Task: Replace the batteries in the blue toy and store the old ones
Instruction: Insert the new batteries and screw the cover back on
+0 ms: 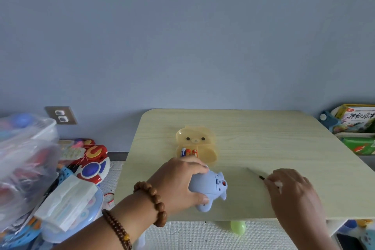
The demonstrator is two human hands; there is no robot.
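The blue toy [211,185] lies on its back near the front edge of the pale wooden table [284,140], its underside hatch area facing up. My left hand [182,180] grips it from the left side. My right hand [292,191] rests on the table to the right, fingers closed around a thin screwdriver [255,173] whose tip points up-left. Behind the toy sits an open yellow bear-shaped case [195,140] holding three batteries [189,152].
A heap of toys and a clear plastic bag [26,160] crowd the floor at left. Boxes [357,122] stand at the far right. A green ball [238,227] sits under the table's front edge. A wall socket [60,115] is at left.
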